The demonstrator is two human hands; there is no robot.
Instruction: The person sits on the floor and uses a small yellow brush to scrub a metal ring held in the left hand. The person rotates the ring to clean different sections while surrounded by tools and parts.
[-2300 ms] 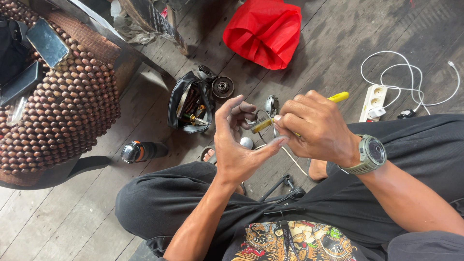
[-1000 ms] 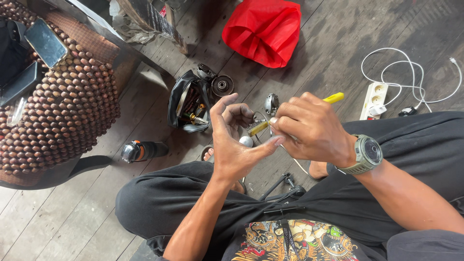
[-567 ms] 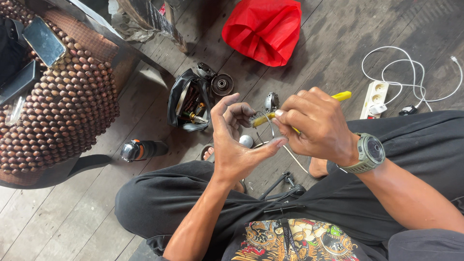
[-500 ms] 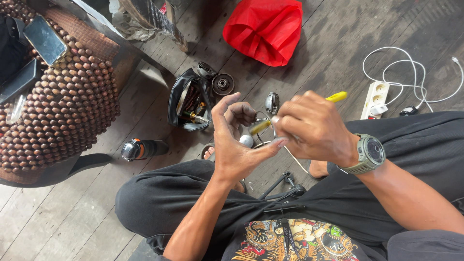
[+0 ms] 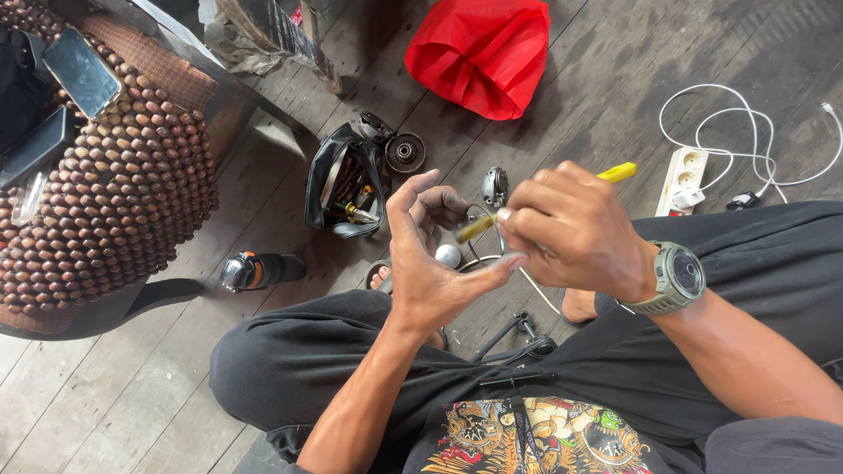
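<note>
Dark, worn floorboards (image 5: 615,88) run under a person sitting cross-legged in black trousers. Just above the knees, the left hand (image 5: 430,263) is raised palm-up, thumb and fingers curled loosely around a small part hidden inside the curl; what it is cannot be told. The right hand (image 5: 571,233), with a green watch (image 5: 676,276) on its wrist, has its fingers pressed together around a yellow-handled screwdriver (image 5: 619,172), whose tip end points into the left hand's curled fingers. Beyond the hands lies an open black tool pouch (image 5: 338,189), with a round metal part (image 5: 405,152) just beside it. A red bag (image 5: 483,53) sits farther past the pouch, a white power strip (image 5: 680,180) with its cable lies right of the hands, and a beaded seat cover (image 5: 114,202) holding a phone (image 5: 83,75) lies to the pouch's left.
</note>
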